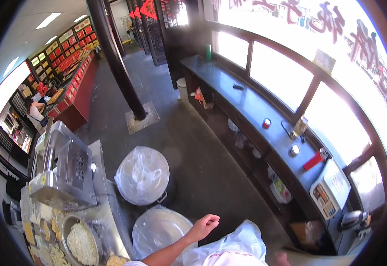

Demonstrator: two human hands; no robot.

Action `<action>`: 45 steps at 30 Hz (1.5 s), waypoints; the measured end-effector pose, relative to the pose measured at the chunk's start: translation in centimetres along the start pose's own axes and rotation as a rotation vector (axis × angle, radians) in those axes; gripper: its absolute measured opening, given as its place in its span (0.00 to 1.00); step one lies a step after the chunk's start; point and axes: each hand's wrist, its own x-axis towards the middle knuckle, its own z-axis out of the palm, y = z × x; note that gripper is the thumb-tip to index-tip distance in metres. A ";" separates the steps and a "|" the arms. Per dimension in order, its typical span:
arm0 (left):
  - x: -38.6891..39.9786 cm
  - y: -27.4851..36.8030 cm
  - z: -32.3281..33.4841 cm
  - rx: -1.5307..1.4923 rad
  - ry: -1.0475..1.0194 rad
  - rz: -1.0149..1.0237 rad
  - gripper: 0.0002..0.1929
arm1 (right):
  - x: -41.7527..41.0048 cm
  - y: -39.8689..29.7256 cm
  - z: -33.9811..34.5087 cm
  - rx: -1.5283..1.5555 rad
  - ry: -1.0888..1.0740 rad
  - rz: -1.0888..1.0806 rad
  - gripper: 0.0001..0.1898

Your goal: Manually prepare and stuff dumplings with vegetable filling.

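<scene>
My left hand (206,227) is raised in front of my white apron (230,242), its fingers curled, and I cannot tell whether anything is between them. Beneath that forearm stands a large round metal container (160,229) covered with clear plastic. A second plastic-covered container (142,176) stands just beyond it. At the lower edge, right of the apron, only a small blurred part of my right hand (281,259) shows; its fingers are hidden. To the left, a metal bowl (82,242) of pale, crumbly dough or filling sits on the floury steel worktable (113,216).
A steel machine (64,176) stands on the worktable. Along the windows runs a long counter (246,106) with a scale (329,189), a red flask (315,159) and jars. A dark pillar (123,66) rises ahead. A person (35,111) is behind the far red counter (77,96).
</scene>
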 end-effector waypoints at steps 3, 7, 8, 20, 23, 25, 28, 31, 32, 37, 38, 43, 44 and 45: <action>8.3 1.2 -5.2 0.084 0.095 0.002 0.17 | 13.8 -3.8 -0.4 -0.050 -0.081 -0.044 0.15; 18.1 -2.2 -12.7 0.216 0.241 -0.041 0.15 | 32.3 -14.6 -4.1 -0.222 -0.302 -0.132 0.13; 20.2 -3.5 -14.7 0.239 0.272 -0.025 0.15 | 37.5 -18.4 -5.2 -0.273 -0.351 -0.161 0.12; 28.7 -15.3 -39.1 0.184 0.804 -0.529 0.14 | 80.4 -87.4 -1.4 0.873 -0.679 -0.172 0.06; 30.3 -18.3 -44.1 0.218 0.816 -0.600 0.15 | 83.4 -105.0 4.0 0.599 -0.613 -0.492 0.05; 33.1 -20.0 -50.0 0.348 0.735 -0.608 0.16 | 83.1 -112.7 10.4 0.579 -0.607 -0.319 0.02; 40.0 -16.0 -64.0 0.292 0.806 -0.455 0.14 | 89.0 -114.5 17.1 0.097 -0.743 -0.213 0.11; 43.9 -8.5 -79.0 0.150 1.095 -0.389 0.15 | 91.1 -121.8 23.0 -0.771 -0.877 -0.898 0.13; 44.2 -8.4 -83.4 0.093 1.207 -0.341 0.16 | 90.1 -128.4 26.6 -0.853 -0.879 -0.997 0.13; 40.0 -13.7 -99.4 -0.034 1.278 -0.537 0.17 | 86.7 -153.6 39.4 -1.246 -0.812 -1.418 0.12; 38.6 -16.6 -103.3 0.051 1.250 -0.644 0.17 | 86.2 -160.9 43.2 -1.293 -0.755 -1.519 0.12; 29.1 -25.5 -103.7 -0.161 1.561 -0.781 0.14 | 84.1 -179.9 60.0 -1.606 -0.547 -1.921 0.12; 27.4 -27.0 -104.5 -0.296 1.699 -0.718 0.13 | 81.7 -188.1 68.0 -1.077 -0.757 -1.780 0.09; 25.5 -30.4 -107.0 -0.880 1.617 -0.566 0.12 | 79.0 -196.6 73.0 -1.035 -0.829 -1.761 0.10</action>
